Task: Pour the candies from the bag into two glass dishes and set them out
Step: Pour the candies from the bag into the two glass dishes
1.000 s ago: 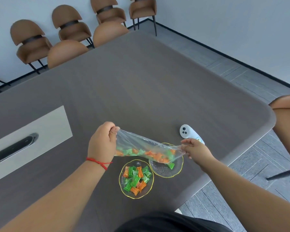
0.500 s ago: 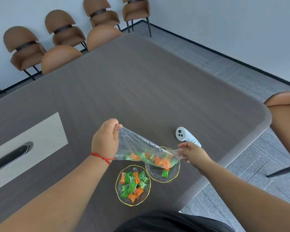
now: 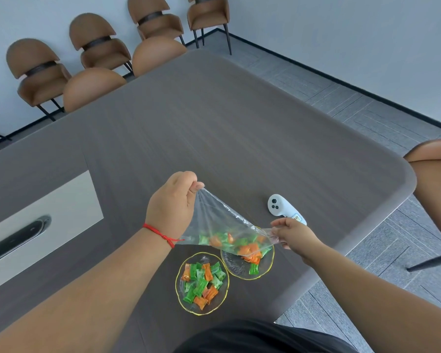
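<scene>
A clear plastic bag (image 3: 214,220) with green and orange wrapped candies hangs tilted between my hands. My left hand (image 3: 172,207) pinches its raised closed end. My right hand (image 3: 294,234) grips the lower mouth end, which sits over the right glass dish (image 3: 233,266). Candies slide out of the bag's mouth onto that gold-rimmed dish, where a green candy (image 3: 252,269) and some orange ones lie. The left glass dish (image 3: 182,295), also gold-rimmed, holds a heap of several green and orange candies (image 3: 201,281).
A white handheld controller (image 3: 281,207) lies on the dark wooden table (image 3: 214,128) just beyond my right hand. A pale panel with a black slot (image 3: 18,238) sits at the left. The table's rounded edge runs close on the right. Brown chairs (image 3: 94,82) stand at the far side.
My left hand has lifted the bag's closed end higher, so the bag tilts steeper. The candies have slid toward the mouth and more lie on the right dish.
</scene>
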A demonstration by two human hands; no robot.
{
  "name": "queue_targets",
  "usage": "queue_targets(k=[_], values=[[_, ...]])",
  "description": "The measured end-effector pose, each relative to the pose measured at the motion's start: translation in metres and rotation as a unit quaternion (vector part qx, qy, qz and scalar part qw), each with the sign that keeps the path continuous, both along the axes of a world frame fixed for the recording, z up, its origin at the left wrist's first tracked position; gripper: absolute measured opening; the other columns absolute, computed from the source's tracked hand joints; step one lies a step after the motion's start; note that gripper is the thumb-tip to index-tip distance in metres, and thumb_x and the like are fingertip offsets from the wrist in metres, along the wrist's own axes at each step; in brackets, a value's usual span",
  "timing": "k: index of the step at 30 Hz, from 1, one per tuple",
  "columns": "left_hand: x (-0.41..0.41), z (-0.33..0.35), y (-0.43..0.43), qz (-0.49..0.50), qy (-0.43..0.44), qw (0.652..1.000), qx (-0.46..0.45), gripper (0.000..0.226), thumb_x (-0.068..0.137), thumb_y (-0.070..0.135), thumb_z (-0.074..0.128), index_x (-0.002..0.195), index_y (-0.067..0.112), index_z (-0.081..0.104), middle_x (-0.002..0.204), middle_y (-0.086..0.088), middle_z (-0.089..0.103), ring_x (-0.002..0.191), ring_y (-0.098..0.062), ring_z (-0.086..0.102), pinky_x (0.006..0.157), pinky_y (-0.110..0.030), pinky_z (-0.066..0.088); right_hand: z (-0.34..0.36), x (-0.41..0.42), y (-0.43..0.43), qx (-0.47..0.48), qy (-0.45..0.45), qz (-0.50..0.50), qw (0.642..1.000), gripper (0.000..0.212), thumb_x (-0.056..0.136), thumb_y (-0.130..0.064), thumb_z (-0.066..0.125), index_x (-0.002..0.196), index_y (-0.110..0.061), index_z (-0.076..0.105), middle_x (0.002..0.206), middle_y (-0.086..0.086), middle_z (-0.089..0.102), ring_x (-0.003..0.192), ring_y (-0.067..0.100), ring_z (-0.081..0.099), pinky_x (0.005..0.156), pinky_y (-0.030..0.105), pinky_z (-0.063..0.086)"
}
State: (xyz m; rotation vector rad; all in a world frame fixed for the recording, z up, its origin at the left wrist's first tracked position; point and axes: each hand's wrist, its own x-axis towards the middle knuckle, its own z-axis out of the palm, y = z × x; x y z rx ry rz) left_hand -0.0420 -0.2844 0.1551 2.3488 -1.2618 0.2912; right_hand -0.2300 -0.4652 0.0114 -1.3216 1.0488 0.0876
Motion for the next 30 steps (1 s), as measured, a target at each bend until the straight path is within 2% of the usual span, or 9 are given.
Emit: queue_targets(k=[6, 9, 11, 14, 17, 21, 26, 30], values=[[-0.007, 0.015, -0.021, -0.029, 0.005, 0.999, 0.019, 0.039, 0.095, 0.041, 0.030, 0.077, 0.010, 0.046, 0.073, -0.001, 0.053, 0.063, -0.027, 0.052, 0.050, -0.037, 0.044, -0.004, -0.002, -0.003, 0.020, 0.005, -0.006, 1.000, 0.015, 0.093, -0.006, 0.056, 0.105, -0.012, 0.063, 0.090, 0.007, 0.066, 0.074, 0.019, 0.056, 0.057, 0.023, 0.044], [-0.014, 0.023, -0.032, -0.046, 0.005, 0.998, 0.040, 0.036, 0.096, 0.038, 0.033, 0.075, 0.010, 0.042, 0.066, 0.006, 0.040, 0.059, -0.024, 0.044, 0.046, -0.029, 0.031, -0.006, -0.003, -0.005, 0.026, 0.011, -0.007, 1.000, 0.016, 0.093, -0.007, 0.057, 0.107, -0.010, 0.063, 0.085, 0.006, 0.064, 0.067, 0.016, 0.056, 0.057, 0.023, 0.044], [-0.019, 0.026, -0.039, -0.054, 0.006, 0.997, 0.048, 0.034, 0.096, 0.037, 0.033, 0.074, 0.012, 0.038, 0.065, 0.006, 0.039, 0.057, -0.023, 0.040, 0.045, -0.028, 0.024, -0.006, -0.004, -0.005, 0.026, 0.016, -0.006, 1.000, 0.015, 0.093, -0.006, 0.057, 0.107, -0.010, 0.063, 0.081, 0.004, 0.063, 0.063, 0.013, 0.055, 0.057, 0.023, 0.043], [-0.022, 0.027, -0.046, -0.065, 0.013, 0.996, 0.051, 0.030, 0.095, 0.039, 0.032, 0.074, 0.018, 0.034, 0.073, -0.001, 0.053, 0.059, -0.026, 0.047, 0.050, -0.028, 0.029, -0.008, -0.005, -0.006, 0.026, 0.017, -0.012, 0.999, 0.016, 0.093, -0.006, 0.057, 0.107, -0.010, 0.063, 0.080, 0.002, 0.063, 0.061, 0.012, 0.055, 0.056, 0.023, 0.042], [-0.024, 0.028, -0.051, -0.067, 0.013, 0.996, 0.052, 0.029, 0.097, 0.036, 0.034, 0.075, 0.017, 0.035, 0.078, -0.001, 0.058, 0.061, -0.026, 0.051, 0.051, -0.027, 0.030, -0.009, -0.007, -0.008, 0.025, 0.020, -0.013, 0.999, 0.017, 0.093, -0.009, 0.058, 0.108, -0.011, 0.064, 0.086, 0.003, 0.066, 0.066, 0.013, 0.058, 0.058, 0.024, 0.043], [-0.028, 0.028, -0.051, -0.063, 0.012, 0.997, 0.050, 0.032, 0.097, 0.033, 0.037, 0.077, 0.009, 0.043, 0.073, 0.007, 0.048, 0.058, -0.021, 0.045, 0.044, -0.025, 0.024, -0.012, -0.010, -0.011, 0.037, 0.020, -0.018, 0.999, 0.018, 0.093, -0.009, 0.058, 0.109, -0.012, 0.064, 0.091, 0.005, 0.069, 0.070, 0.015, 0.060, 0.059, 0.024, 0.044], [-0.026, 0.031, -0.044, -0.065, 0.027, 0.996, 0.046, 0.036, 0.096, 0.039, 0.035, 0.078, 0.010, 0.047, 0.057, 0.008, 0.038, 0.051, -0.016, 0.041, 0.044, -0.027, 0.028, -0.011, -0.010, -0.014, 0.034, 0.021, -0.024, 0.999, 0.017, 0.093, -0.007, 0.058, 0.107, -0.011, 0.064, 0.091, 0.006, 0.069, 0.071, 0.017, 0.058, 0.056, 0.023, 0.042], [-0.020, 0.036, -0.029, -0.109, 0.050, 0.991, 0.058, 0.036, 0.094, 0.043, 0.035, 0.078, 0.014, 0.050, 0.056, 0.003, 0.045, 0.052, -0.014, 0.044, 0.048, -0.027, 0.033, -0.014, -0.005, -0.014, 0.023, 0.032, -0.014, 0.999, 0.018, 0.091, -0.006, 0.056, 0.104, -0.014, 0.066, 0.096, 0.008, 0.067, 0.071, 0.017, 0.052, 0.055, 0.023, 0.040]])
